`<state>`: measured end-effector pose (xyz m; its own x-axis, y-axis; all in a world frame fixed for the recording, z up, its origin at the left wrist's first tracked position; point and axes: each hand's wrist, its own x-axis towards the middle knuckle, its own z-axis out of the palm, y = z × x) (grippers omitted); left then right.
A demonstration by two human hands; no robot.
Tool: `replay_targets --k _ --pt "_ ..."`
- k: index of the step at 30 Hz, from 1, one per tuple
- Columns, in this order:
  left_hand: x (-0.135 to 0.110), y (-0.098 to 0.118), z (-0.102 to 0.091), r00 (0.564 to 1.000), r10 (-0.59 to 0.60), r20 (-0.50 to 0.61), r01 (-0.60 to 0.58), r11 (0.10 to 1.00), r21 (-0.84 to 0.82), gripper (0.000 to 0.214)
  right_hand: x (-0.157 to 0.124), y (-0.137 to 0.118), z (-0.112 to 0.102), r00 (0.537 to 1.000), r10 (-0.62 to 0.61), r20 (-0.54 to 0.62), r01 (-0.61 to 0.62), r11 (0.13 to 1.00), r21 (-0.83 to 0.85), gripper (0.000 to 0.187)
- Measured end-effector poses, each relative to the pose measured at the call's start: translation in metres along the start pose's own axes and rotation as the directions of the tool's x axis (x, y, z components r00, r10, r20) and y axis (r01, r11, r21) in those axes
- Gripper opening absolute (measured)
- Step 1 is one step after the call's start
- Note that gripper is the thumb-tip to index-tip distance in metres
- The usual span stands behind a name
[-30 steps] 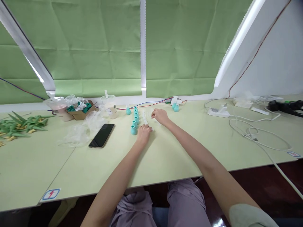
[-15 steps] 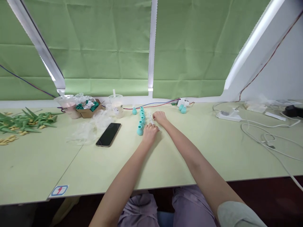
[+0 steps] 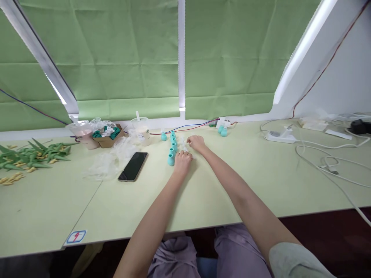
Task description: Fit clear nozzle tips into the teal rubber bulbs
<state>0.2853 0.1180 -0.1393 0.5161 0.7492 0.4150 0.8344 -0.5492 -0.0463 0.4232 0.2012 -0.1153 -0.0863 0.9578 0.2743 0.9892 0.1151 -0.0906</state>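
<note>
My left hand point(image 3: 182, 161) rests on the pale green table point(image 3: 203, 185) with its fingers curled, right beside the nearest of a short row of small teal bottles point(image 3: 172, 148). My right hand point(image 3: 197, 143) lies just behind it, fingers bent over several small clear plastic pieces point(image 3: 183, 144) next to the row. What either hand grips is too small to make out. Another teal bottle point(image 3: 164, 136) stands behind the row, and two more teal bottles point(image 3: 222, 131) stand further right near the window.
A black phone point(image 3: 133, 166) lies left of the hands beside crumpled clear plastic point(image 3: 107, 162). Behind are a drink cup point(image 3: 141, 130), a cardboard box point(image 3: 107, 135) and a pink cup point(image 3: 82, 134). Green leaf-shaped parts point(image 3: 31, 154) lie far left. A power strip point(image 3: 280, 136) and white cables point(image 3: 327, 162) lie right.
My right hand drew back from further along the clear pieces to close behind my left hand. The view shifted a little; the left hand stayed by the nearest bottle.
</note>
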Motion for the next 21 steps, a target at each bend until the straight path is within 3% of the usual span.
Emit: replay_targets --k 5,11,14,21 --pt "0.000 0.000 -0.003 1.000 -0.005 0.004 0.005 1.000 -0.006 0.021 -0.001 0.009 -0.011 0.999 -0.025 -0.025 0.026 0.999 0.033 0.021" --pt "-0.001 0.001 -0.004 1.000 0.007 0.006 -0.007 1.000 -0.009 0.019 -0.008 0.017 -0.022 0.992 -0.129 -0.014 0.124 0.973 -0.195 0.018" --pt "-0.001 0.000 -0.004 1.000 0.006 -0.004 -0.006 1.000 -0.018 0.020 -0.010 0.011 -0.018 0.984 -0.177 0.025 0.178 0.954 -0.240 0.017" --pt "0.000 0.000 -0.002 1.000 0.001 0.002 -0.001 1.000 -0.013 0.020 0.001 -0.001 -0.004 0.993 -0.109 0.055 0.118 0.971 -0.208 0.018"
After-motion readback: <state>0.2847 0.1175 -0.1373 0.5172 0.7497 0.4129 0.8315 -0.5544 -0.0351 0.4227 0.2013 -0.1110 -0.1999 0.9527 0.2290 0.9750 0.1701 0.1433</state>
